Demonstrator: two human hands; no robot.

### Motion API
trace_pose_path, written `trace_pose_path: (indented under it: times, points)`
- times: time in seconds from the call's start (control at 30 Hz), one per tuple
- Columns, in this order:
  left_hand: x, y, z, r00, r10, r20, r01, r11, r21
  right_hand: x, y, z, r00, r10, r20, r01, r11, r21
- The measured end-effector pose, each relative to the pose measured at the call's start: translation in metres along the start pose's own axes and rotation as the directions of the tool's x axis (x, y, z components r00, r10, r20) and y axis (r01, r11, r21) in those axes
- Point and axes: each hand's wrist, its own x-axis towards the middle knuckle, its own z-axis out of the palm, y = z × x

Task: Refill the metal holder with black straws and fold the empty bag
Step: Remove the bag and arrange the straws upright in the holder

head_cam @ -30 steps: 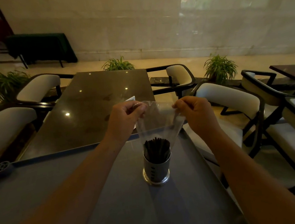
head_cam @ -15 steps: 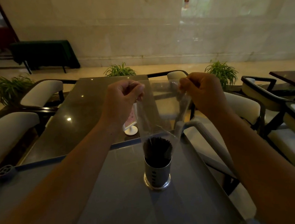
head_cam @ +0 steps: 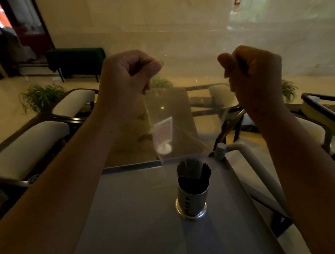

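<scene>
Up high, both hands hold the bag: the left hand [head_cam: 130, 77] is curled into a fist and pinches one top corner between thumb and forefinger, and the right hand [head_cam: 255, 72] is curled the same way on the other corner. The two hands are well apart, so the clear bag [head_cam: 181, 115] hangs stretched between them, with nothing visible inside. Its lower edge hangs just above the straws [head_cam: 193, 170]; whether it touches them I cannot tell. The straws stand upright, packed in the holder [head_cam: 192, 201], which sits on the grey table [head_cam: 130, 221]. Beyond are a dark table [head_cam: 132, 148] with a small sign [head_cam: 164, 133], and chairs [head_cam: 26, 147] to the left.
</scene>
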Motion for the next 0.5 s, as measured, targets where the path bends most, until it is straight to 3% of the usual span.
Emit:
trace_pose_path:
  times: [0.1, 0.2, 0.4, 0.5]
  points:
    - [-0.009, -0.007, -0.019, 0.998, -0.027, -0.053, 0.032, 0.995, 0.097, 0.002, -0.006, 0.028, 0.998, 0.024, 0.06, -0.028, 0.997, 0.066]
    - [-0.029, -0.031, -0.038, 0.995, -0.089, -0.044, 0.096, 0.975, 0.198, -0.01, -0.005, 0.065, 0.972, 0.073, 0.224, -0.1, 0.989, 0.111]
    - [-0.069, -0.082, -0.08, 0.946, -0.29, 0.145, 0.223, 0.906, 0.361, -0.055, -0.008, 0.133, 0.833, 0.175, 0.525, -0.31, 0.933, 0.18]
    - [-0.08, -0.101, -0.1, 0.904, -0.405, 0.137, 0.341, 0.876, 0.34, -0.067, -0.017, 0.156, 0.785, 0.211, 0.582, -0.384, 0.904, 0.189]
